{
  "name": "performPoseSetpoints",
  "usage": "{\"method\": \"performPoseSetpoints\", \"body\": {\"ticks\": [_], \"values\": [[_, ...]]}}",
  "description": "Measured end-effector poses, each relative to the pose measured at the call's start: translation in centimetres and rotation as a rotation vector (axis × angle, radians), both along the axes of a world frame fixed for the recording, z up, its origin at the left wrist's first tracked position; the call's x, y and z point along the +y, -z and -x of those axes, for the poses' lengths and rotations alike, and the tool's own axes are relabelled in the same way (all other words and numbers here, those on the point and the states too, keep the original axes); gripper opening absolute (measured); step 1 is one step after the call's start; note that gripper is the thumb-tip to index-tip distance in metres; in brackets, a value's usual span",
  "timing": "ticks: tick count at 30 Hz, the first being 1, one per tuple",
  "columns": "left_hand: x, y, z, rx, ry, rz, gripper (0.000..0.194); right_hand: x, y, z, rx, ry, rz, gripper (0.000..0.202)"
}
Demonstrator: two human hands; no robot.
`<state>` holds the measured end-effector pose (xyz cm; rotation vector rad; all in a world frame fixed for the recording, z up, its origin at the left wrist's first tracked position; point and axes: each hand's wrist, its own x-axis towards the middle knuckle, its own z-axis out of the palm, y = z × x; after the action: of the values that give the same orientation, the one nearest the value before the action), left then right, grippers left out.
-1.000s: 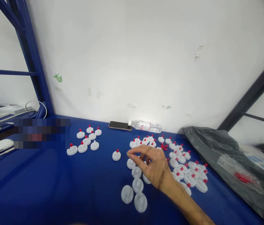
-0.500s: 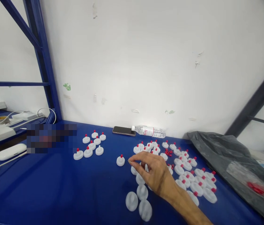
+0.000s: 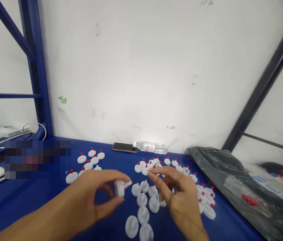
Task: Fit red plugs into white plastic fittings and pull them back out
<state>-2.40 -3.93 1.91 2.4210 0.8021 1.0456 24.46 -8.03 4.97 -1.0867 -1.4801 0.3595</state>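
Observation:
My left hand (image 3: pixel 91 197) grips a white cap (image 3: pixel 119 188) between thumb and fingers; its bare nozzle points right, with no red tip on it. To the right, my right hand (image 3: pixel 179 197) has thumb and index finger pinched together, and whatever is between them is too small to make out. White caps without red tips (image 3: pixel 143 215) lie between and below the hands. White caps with red tips (image 3: pixel 209 211) stand right of my right hand, and a smaller group of such caps (image 3: pixel 81 158) stands behind my left hand.
A black phone (image 3: pixel 124 147) and a clear bottle (image 3: pixel 151 147) lie along the wall. At right, a dark plastic sheet (image 3: pixel 221 167) holds a clear bag with red pieces (image 3: pixel 252 200). White devices and cables (image 3: pixel 5 132) are at the left, beside a blue metal frame (image 3: pixel 39 67).
My left hand has come into view with a white cap in it. The lone red-tipped cap in the middle no longer shows there. The camera view has shifted.

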Motion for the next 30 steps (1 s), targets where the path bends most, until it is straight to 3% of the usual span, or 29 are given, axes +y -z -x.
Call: {"method": "performPoseSetpoints", "body": {"ticks": [2, 6, 16, 24, 27, 30], "values": [[2.7, -1.4, -2.1, -0.070, 0.132, 0.175, 0.025, 0.1, 0.6, -0.2, 0.071, 0.016, 0.111, 0.021], [4.9, -1.7, -4.1, -0.124, 0.133, 0.298, 0.027, 0.9, 2.0, -0.5, 0.065, 0.047, 0.144, 0.024], [3.7, 1.3, -2.7, -0.177, 0.138, 0.357, 0.033, 0.5, 2.2, 1.1, -0.091, -0.049, 0.080, 0.014], [3.6, 1.6, -2.8, -0.302, 0.176, 0.595, 0.043, 0.4, 2.5, 1.5, -0.091, -0.106, 0.122, 0.024], [3.9, 1.5, -3.1, -0.412, 0.202, 0.765, 0.059, 0.6, 3.2, 1.9, -0.072, -0.077, 0.084, 0.025], [3.8, 1.7, -3.2, -0.412, 0.204, 0.790, 0.056, 0.7, 3.7, 2.2, -0.109, -0.054, 0.016, 0.023]]}}
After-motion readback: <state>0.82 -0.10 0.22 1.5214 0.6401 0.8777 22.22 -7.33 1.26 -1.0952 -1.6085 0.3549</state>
